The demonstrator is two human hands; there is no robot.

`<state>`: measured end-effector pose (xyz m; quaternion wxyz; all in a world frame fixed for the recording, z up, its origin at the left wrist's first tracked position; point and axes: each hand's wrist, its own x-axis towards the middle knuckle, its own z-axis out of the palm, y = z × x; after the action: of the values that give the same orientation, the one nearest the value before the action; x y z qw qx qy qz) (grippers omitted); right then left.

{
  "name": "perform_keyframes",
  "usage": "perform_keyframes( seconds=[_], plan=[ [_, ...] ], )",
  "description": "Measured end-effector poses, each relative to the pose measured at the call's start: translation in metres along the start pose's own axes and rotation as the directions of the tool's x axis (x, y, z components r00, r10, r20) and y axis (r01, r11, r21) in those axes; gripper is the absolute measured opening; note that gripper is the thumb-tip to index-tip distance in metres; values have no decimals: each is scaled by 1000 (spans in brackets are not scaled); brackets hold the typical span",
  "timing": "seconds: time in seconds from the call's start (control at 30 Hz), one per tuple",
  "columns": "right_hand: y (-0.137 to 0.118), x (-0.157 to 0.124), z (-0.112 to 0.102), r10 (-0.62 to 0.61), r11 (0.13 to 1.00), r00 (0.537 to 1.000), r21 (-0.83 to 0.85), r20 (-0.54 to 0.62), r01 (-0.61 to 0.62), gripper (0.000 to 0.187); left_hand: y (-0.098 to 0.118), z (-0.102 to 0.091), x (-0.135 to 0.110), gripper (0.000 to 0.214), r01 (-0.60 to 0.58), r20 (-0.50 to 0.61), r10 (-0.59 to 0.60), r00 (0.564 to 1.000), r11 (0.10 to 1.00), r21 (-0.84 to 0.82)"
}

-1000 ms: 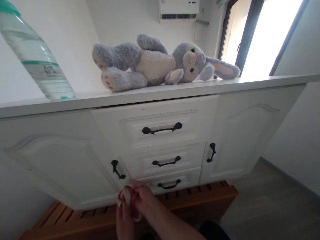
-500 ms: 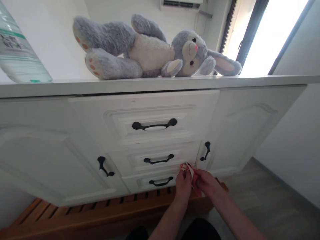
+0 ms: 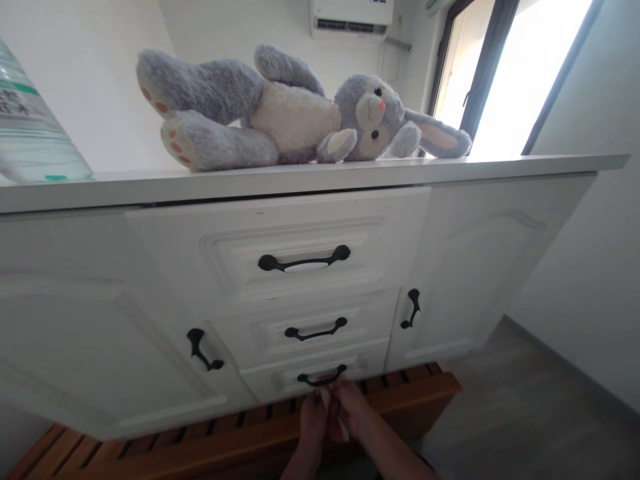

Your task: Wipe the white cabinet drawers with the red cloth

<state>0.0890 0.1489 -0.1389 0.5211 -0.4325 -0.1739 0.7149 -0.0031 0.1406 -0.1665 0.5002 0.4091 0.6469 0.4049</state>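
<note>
Both hands have slid back left and lower since half a second ago, and now I see them pressed together just below the bottom drawer handle [image 3: 322, 379]. Left hand [image 3: 313, 419] and right hand [image 3: 354, 415] are curled closed around a small red-and-white cloth [image 3: 338, 427], mostly hidden between them. Up top, the plush rabbit [image 3: 290, 119] lies on the white bench [image 3: 450, 168], a water bottle [image 3: 30, 133] at far left.

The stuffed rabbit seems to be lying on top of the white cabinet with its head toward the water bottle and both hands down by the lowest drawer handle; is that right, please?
Not quite. In the head view the stuffed rabbit lies on the white cabinet with its feet, not its head, toward the water bottle. The left hand and right hand are by the lowest drawer handle.
</note>
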Motion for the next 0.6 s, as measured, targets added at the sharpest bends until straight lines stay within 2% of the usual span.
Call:
perform_keyframes(
  seconds=[0.17,0.23,0.3,0.37,0.4,0.47,0.53,0.57,0.6],
  plan=[
    [70,15,94,118,991,987,45,110,-123,6,-17,-109,8,45,12,-171,10,985,992,126],
    [86,14,123,144,988,977,39,159,-152,9,-12,-140,6,51,32,-233,7,972,986,162],
    [88,7,141,152,986,969,35,193,-161,10,1,-158,0,59,55,-294,5,956,979,198],
    [79,-6,146,114,991,968,41,225,-127,10,17,-166,-13,66,42,-341,32,940,977,208],
    [71,-13,146,71,994,966,63,248,-89,14,24,-166,-22,67,-1,-370,80,926,978,210],
    [53,-25,141,-17,990,957,136,291,-24,21,35,-159,-41,65,-169,-440,261,859,957,237],
    [38,-31,136,-43,979,952,201,304,-20,20,39,-144,-54,62,-304,-464,409,786,909,285],
    [32,-31,133,-21,976,955,211,297,-44,18,38,-135,-57,61,-338,-438,441,783,894,296],
    [28,-28,130,6,976,958,208,288,-69,17,37,-124,-58,60,-347,-398,441,804,892,288]
  ],
)
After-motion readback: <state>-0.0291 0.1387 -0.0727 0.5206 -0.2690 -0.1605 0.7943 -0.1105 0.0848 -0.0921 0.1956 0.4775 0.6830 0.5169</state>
